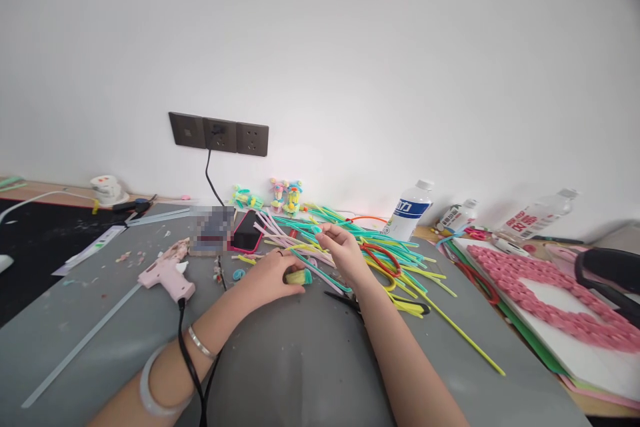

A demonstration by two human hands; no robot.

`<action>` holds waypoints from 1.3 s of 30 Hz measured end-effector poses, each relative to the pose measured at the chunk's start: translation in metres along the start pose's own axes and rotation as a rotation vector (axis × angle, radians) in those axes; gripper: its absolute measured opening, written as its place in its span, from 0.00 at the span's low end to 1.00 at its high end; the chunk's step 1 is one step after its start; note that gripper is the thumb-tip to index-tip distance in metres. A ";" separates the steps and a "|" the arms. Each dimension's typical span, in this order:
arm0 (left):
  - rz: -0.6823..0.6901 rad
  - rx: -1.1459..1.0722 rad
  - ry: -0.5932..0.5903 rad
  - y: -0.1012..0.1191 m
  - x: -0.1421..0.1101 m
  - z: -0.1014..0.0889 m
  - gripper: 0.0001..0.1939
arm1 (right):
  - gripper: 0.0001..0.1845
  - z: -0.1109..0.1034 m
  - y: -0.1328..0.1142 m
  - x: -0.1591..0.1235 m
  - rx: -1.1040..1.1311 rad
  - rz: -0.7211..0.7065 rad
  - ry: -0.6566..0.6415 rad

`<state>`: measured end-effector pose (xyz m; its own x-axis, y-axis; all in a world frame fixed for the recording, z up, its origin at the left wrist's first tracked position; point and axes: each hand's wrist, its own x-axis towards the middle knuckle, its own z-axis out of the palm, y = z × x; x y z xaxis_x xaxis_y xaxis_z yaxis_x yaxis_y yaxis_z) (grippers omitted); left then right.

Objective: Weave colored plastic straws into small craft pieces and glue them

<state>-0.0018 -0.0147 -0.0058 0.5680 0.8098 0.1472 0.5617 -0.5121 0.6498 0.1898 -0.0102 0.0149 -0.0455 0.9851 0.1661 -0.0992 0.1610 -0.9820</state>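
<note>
My left hand (273, 275) rests low over the grey mat, its thumb and fingers closed round a short yellow-and-green fuzzy bundle (299, 277), apparently made of pipe cleaners. Just to the right and higher, my right hand (341, 248) pinches a small teal fuzzy piece (317, 229). Long pipe cleaners (395, 245) in teal, yellow, lilac and red spread in a loose heap behind and beside my hands. Partly hidden under my right wrist lie black-handled scissors (345, 300). A small blue coil (239, 274) sits left of my left hand.
A pink glue gun (167, 278) lies at left, its black cord running under my left forearm. A phone (247, 232) and small fuzzy figures (286, 195) are near the wall. Plastic bottles (409, 210) stand or lean behind; a pink looped wreath (550, 293) lies at right.
</note>
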 end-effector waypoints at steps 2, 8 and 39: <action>-0.004 0.008 0.006 -0.001 0.001 0.000 0.12 | 0.14 0.001 0.001 0.001 0.035 0.021 0.005; 0.061 -0.195 0.263 0.003 0.007 -0.010 0.07 | 0.17 0.000 0.002 0.002 0.073 0.043 0.031; 0.076 -0.288 0.309 0.013 0.003 -0.014 0.07 | 0.13 0.000 0.003 -0.002 0.091 0.175 -0.233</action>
<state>-0.0010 -0.0150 0.0136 0.3696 0.8427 0.3914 0.3093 -0.5088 0.8034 0.1901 -0.0120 0.0119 -0.2959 0.9550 0.0217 -0.1579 -0.0265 -0.9871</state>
